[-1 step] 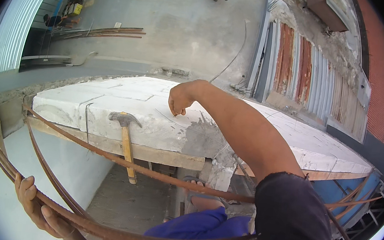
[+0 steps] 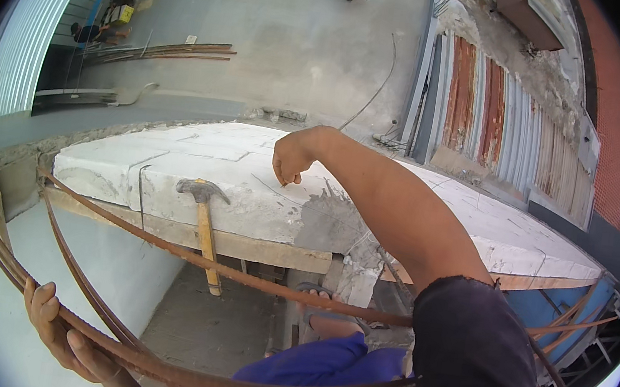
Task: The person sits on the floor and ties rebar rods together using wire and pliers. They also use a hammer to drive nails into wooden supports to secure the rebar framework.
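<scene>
My left hand (image 2: pixel 68 334) is at the lower left, its fingers wrapped round a rusty steel bar (image 2: pixel 179 372) that curves across the bottom of the head view. My right hand (image 2: pixel 294 162) reaches over the white block wall (image 2: pixel 109 157), fingers pinched together and pointing down close to its surface. A tiny brownish tip shows below those fingers, too small to name. To the left of the right hand, a claw hammer (image 2: pixel 205 231) rests with its head against the wall's near face. Its yellowish wooden handle hangs down past another rusty bar (image 2: pixel 267 289).
A wooden board (image 2: pixel 271 254) runs below the blocks, beside a grey mortar patch (image 2: pixel 322 222). My sandalled foot (image 2: pixel 324 296) stands below. Beyond the wall, far down, lie long rods (image 2: pixel 165 50) near people at work and corrugated sheets (image 2: pixel 515 130). More rusty bars (image 2: pixel 565 325) cross at right.
</scene>
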Available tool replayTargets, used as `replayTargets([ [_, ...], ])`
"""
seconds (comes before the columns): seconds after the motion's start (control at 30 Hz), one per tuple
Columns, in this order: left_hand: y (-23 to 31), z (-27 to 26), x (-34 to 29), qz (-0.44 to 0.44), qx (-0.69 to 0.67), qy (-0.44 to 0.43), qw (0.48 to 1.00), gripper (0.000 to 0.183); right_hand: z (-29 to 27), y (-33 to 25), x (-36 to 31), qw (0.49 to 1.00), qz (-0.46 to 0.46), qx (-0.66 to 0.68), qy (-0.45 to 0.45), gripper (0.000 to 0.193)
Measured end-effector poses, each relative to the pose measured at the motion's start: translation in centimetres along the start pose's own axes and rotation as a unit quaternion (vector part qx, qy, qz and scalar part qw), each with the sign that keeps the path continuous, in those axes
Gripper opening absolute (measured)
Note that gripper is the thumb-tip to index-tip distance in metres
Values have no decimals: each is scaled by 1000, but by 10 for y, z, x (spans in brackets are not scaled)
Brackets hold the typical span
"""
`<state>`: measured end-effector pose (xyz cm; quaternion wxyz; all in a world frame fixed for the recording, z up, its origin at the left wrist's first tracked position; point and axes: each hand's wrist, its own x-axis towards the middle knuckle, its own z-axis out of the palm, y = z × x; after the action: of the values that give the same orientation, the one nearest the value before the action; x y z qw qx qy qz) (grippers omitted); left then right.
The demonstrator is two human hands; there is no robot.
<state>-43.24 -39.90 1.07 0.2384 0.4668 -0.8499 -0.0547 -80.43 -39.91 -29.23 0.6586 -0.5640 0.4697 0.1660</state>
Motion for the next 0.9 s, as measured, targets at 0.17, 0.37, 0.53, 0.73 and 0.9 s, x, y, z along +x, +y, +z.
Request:
replayTargets([
  [0.17, -1, 3, -2, -7, -12, 10, 1000, 53, -11, -8, -16, 998, 52, -36, -24, 32],
  [0.37, -1, 4, -3, -16, 4, 25, 1000, 56, -7, -7, -13, 999, 14, -40, -25, 26],
  [0.53, 2, 8, -2, -20, 6, 45, 999, 57, -4, -11, -2, 995, 30, -89, -26, 19],
  [0.73, 9, 8, 9, 9, -23, 46, 999, 56, -8, -24, -4, 984, 7, -173, -40, 30],
  [0.9, 6, 3, 9, 55, -74, 106, 990, 45, -4, -34, -7, 985, -35, -162, 43, 21],
])
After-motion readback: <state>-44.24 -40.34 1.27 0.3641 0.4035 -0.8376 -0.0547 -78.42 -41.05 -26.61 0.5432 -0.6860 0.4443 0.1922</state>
